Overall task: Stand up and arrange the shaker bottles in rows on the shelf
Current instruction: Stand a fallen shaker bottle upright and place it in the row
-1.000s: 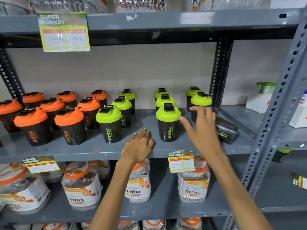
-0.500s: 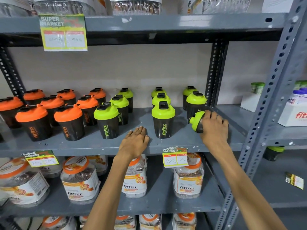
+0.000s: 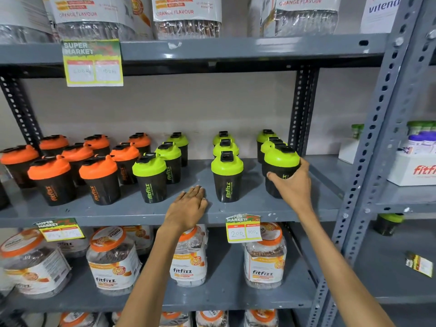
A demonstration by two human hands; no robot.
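Observation:
Black shaker bottles stand in rows on the grey middle shelf (image 3: 132, 213): several with orange lids (image 3: 50, 180) on the left, several with green lids (image 3: 149, 178) toward the middle and right. My right hand (image 3: 295, 185) is wrapped around a green-lidded shaker (image 3: 280, 166), upright at the front of the rightmost row, its base at the shelf. Another green-lidded shaker (image 3: 227, 177) stands just to its left. My left hand (image 3: 188, 206) lies flat on the shelf's front edge, fingers together, holding nothing.
A perforated grey upright (image 3: 368, 185) rises just right of the held shaker. Fitfizz jars (image 3: 264, 260) fill the shelf below, bagged goods (image 3: 186, 17) the shelf above. Price tags (image 3: 243, 228) hang from shelf edges. A green-lidded bottle (image 3: 388, 224) sits on the neighbouring unit's lower shelf.
My right hand reached a shaker lying on its side at the right, gripped it, and now holds it upright at the front of the right row. My left hand stayed put.

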